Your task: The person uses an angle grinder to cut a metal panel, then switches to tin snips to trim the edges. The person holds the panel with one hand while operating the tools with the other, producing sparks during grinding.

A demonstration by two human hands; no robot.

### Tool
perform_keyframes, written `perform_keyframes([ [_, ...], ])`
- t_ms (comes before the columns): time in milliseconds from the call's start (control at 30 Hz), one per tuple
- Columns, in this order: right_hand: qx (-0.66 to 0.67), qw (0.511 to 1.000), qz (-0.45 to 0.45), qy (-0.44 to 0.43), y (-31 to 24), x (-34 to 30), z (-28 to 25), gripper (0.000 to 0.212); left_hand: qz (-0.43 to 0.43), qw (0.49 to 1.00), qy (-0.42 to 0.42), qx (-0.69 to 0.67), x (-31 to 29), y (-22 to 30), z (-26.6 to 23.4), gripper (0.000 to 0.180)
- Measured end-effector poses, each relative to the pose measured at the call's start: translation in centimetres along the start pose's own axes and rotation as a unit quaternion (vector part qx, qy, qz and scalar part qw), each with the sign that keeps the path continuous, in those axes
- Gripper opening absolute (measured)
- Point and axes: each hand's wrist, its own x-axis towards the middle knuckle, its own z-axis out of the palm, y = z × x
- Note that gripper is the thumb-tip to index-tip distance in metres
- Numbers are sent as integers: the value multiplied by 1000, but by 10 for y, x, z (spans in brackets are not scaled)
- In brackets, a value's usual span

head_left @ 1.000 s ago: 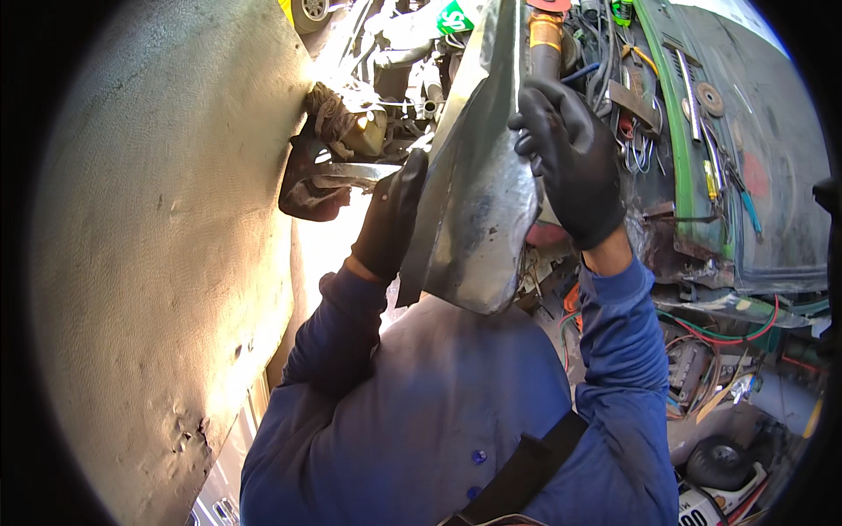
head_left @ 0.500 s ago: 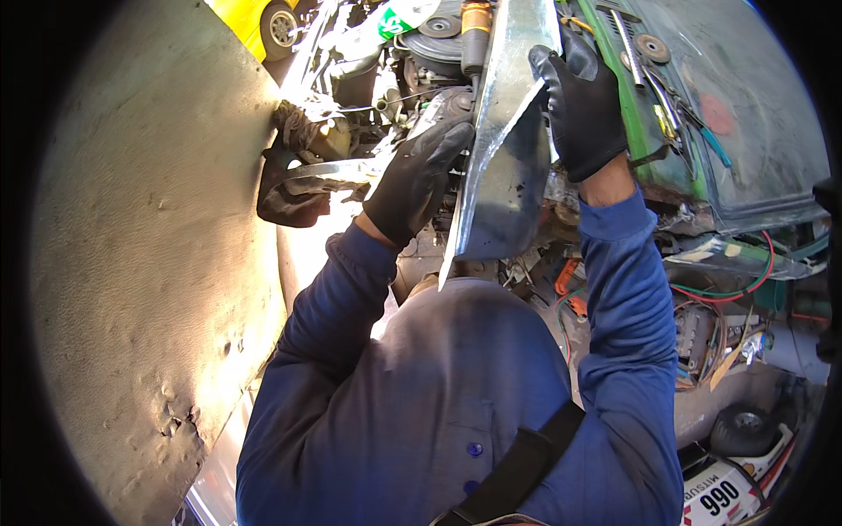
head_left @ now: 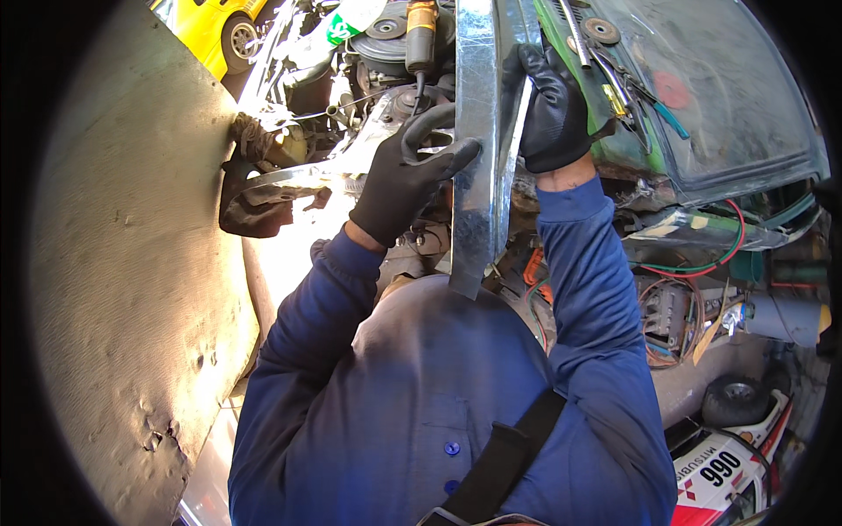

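Nearest to me is my own chest in the blue shirt [head_left: 421, 412], with a black strap [head_left: 500, 465] across it. Just above it hangs the lower end of the metal panel [head_left: 476, 175], a long silvery sheet that I hold upright in front of me, edge-on to my eyes.

My left hand [head_left: 408, 180] in a black glove is on the left side of the panel; its fingers [head_left: 456, 158] are only half curled, with the thumb laid against the sheet, so this is more a steadying touch than a full grip. My right hand [head_left: 548, 110] is higher and farther, and its fingers are wrapped closed around the right edge.

I think the main risk is slipping. If the left hand stays so loose, the panel could twist around the right hand and its lower corner may swing into my chest. The thin edge could also cut through a glove if it slides.

Farther, behind the panel, is the open engine bay [head_left: 386, 79] with hoses, and to the right loose wires [head_left: 693, 263] and a green car body [head_left: 649, 96]. If I tilt the sheet forward, it may catch on these wires or hit the engine parts.
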Motion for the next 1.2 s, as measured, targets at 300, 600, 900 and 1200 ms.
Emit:
perform_keyframes([
  [300,189,976,103,18,5,-5,-2,26,-11,1000,0,-14,-3,-4,16,70],
  [600,270,951,144,30,-13,-13,-11,24,18,999,4,-34,1,-9,35,96],
  [900,266,952,149,17,-26,-35,-29,27,148,984,73,66,20,-10,57,100],
  [1200,343,923,142,-100,-45,-53,-46,23,134,985,111,24,11,6,81,42],
])
